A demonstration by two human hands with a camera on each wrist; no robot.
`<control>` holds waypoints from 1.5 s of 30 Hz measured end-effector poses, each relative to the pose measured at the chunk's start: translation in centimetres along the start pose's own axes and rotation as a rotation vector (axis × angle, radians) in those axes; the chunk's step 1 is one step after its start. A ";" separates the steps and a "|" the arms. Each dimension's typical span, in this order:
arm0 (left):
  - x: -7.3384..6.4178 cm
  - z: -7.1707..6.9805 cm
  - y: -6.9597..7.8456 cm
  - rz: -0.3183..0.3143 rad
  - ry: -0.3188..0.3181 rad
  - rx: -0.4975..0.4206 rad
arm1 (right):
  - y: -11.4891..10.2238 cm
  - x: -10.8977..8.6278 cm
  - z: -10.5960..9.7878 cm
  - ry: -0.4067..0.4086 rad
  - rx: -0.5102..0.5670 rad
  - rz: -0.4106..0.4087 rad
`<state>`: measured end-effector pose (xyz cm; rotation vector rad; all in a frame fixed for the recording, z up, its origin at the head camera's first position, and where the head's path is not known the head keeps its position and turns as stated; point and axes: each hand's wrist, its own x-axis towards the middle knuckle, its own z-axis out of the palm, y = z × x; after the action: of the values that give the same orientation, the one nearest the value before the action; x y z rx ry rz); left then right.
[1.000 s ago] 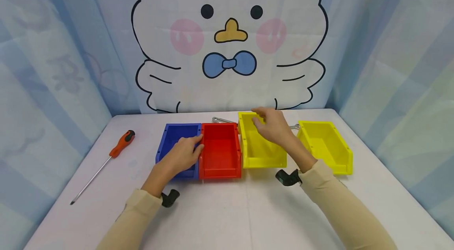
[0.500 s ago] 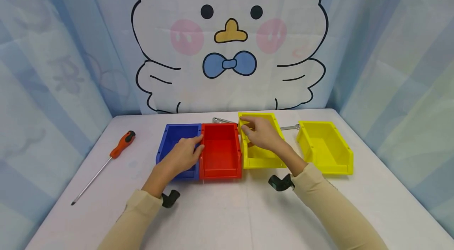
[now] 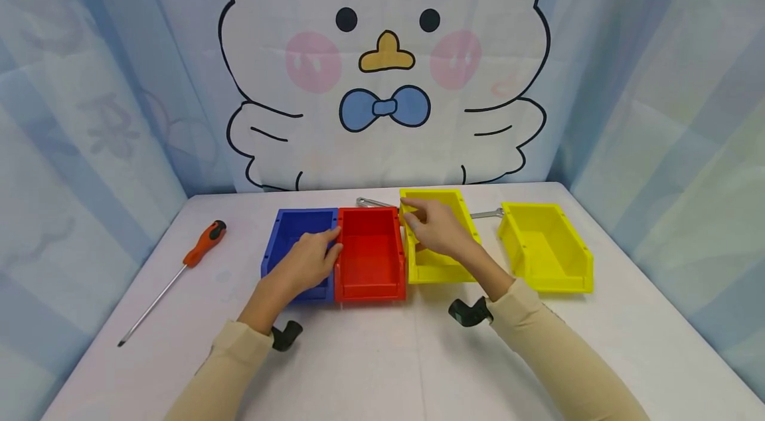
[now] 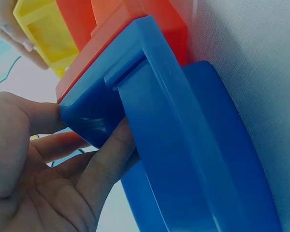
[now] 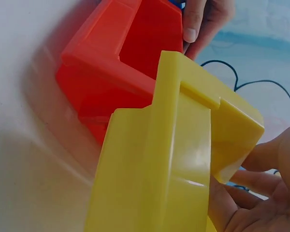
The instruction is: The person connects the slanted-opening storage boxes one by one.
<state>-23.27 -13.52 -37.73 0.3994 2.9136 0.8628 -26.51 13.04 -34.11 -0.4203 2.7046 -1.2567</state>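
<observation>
Blue (image 3: pixel 276 235), red (image 3: pixel 370 255) and yellow (image 3: pixel 443 275) storage bins stand side by side in the head view, open fronts toward me. My left hand (image 3: pixel 307 261) reaches over the blue bin and pinches its right wall, beside the red bin; the left wrist view shows fingers (image 4: pixel 106 159) inside the blue bin. My right hand (image 3: pixel 439 228) reaches into the yellow bin and holds its left wall near the red bin, with fingertips at the rim in the right wrist view. The yellow bin sits slightly farther back than the red one.
A second yellow bin (image 3: pixel 546 245) stands apart on the right. Behind the bins, a wrench (image 3: pixel 487 214) partly shows, with a metal tool end (image 3: pixel 373 202) farther left. An orange-handled screwdriver (image 3: pixel 203 245) lies at the left of the white table (image 3: pixel 370 361). Printed curtains (image 3: pixel 388 155) enclose the table.
My right hand has moved left and down, from above the yellow bin's back to its left wall. The left hand and the bins stay nearly in place.
</observation>
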 end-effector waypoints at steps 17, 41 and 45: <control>0.0 0.0 -0.2 0.012 -0.003 -0.006 | 0.1 0.1 0.3 0.005 -0.020 0.007; 0.1 0.1 -0.2 0.015 -0.004 0.000 | 0.6 0.1 0.9 0.032 -0.008 -0.013; 0.1 0.1 -0.2 0.013 -0.007 0.001 | 0.6 0.0 1.0 0.034 -0.007 -0.017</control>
<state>-23.38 -13.58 -37.92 0.4213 2.9088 0.8594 -26.40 12.69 -35.26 -0.4266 2.7401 -1.2708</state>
